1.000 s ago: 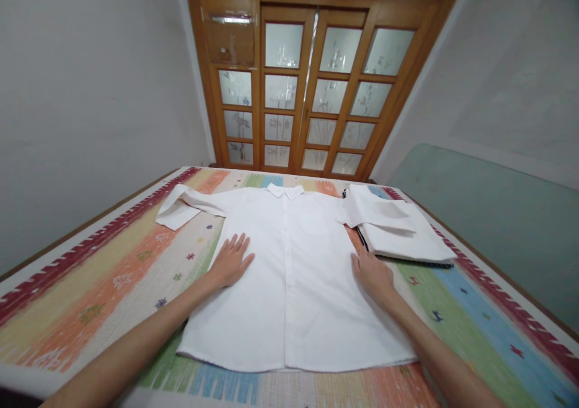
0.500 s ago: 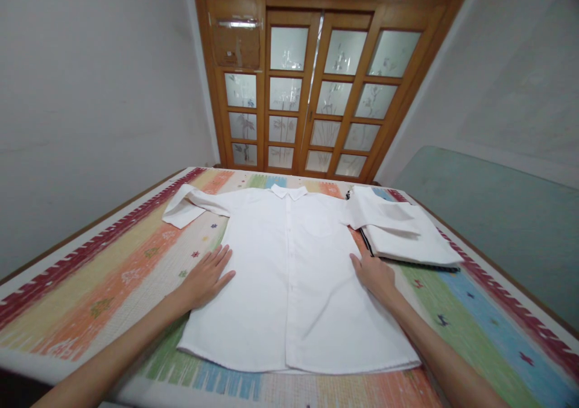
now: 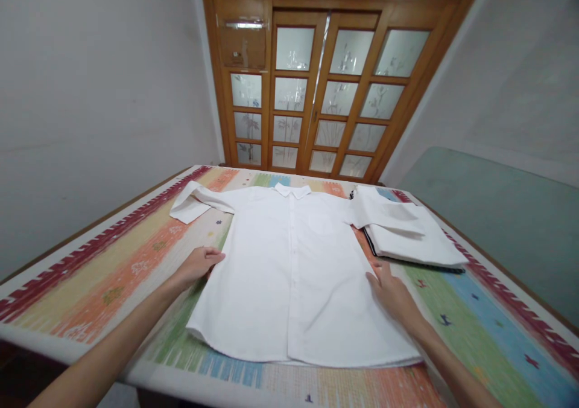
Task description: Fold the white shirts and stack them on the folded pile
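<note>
Nearest, a patterned cloth (image 3: 138, 268) with coloured stripes and small motifs covers a table. On it, at centre, a white shirt (image 3: 257, 281) lies front up and buttoned, its hem just inside the near edge, which leaves the whole front within reach of both arms. At its left side, the person's left hand (image 3: 199, 264) is closed, thumb against curled fingers, and seems to pinch the side edge. At the opposite edge, the right hand (image 3: 392, 292) rests with its thumb against the fabric; its fingers are partly hidden, so I cannot tell how far it is open or whether it grips. The two hands sit almost level, apparently to keep the sides even.

Farther off, the left sleeve (image 3: 195, 201) bends back on itself; the right sleeve lies over a stack of folded clothes (image 3: 423, 250), likely because the stack sits in its path. The collar (image 3: 293, 192) points away, toward wooden doors (image 3: 293, 94) with etched glass. No brand, label or lettering is legible.
</note>
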A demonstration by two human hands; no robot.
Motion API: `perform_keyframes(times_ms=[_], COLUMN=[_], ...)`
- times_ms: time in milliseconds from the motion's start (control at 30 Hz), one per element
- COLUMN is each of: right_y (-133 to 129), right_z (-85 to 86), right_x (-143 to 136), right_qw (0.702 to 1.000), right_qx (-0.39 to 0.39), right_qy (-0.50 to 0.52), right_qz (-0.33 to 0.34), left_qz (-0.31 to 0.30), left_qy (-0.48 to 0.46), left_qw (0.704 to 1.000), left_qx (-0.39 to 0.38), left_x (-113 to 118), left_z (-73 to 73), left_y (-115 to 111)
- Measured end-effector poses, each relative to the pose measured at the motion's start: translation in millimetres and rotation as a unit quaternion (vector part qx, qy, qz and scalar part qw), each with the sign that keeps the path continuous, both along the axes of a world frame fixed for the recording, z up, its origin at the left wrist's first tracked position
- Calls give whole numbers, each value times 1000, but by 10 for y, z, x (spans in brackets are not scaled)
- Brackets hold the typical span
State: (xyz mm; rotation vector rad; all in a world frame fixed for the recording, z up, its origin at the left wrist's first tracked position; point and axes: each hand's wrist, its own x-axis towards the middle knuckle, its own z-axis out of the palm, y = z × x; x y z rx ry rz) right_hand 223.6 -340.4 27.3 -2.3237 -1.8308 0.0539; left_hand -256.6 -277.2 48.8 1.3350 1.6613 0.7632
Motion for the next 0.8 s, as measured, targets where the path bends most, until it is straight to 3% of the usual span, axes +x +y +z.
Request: perform_keyframes(times_ms=[167, 333, 533, 700, 800], right_y=[-121, -192, -217, -225, -191], right_z=[-6, -45, -122, -155, -44], right_x=[-83, -142, -78, 39, 26], right_qw=[992, 977, 970, 980, 982], right_qx=[-27, 53, 90, 65, 27], right_qy=[-120, -205, -171, -134, -130], right_qz=[-14, 25, 146, 129, 137], left_qz=[-10, -47, -55, -77, -97], left_qy=[222, 303, 407, 511, 559], left_qw=[973, 951, 911, 855, 822], left_qx=[64, 28, 36, 44, 39], left_x=[-17, 37, 67, 125, 149], left_z=[2, 55, 5, -66, -13], left_y=[-28, -216, -514, -639, -617])
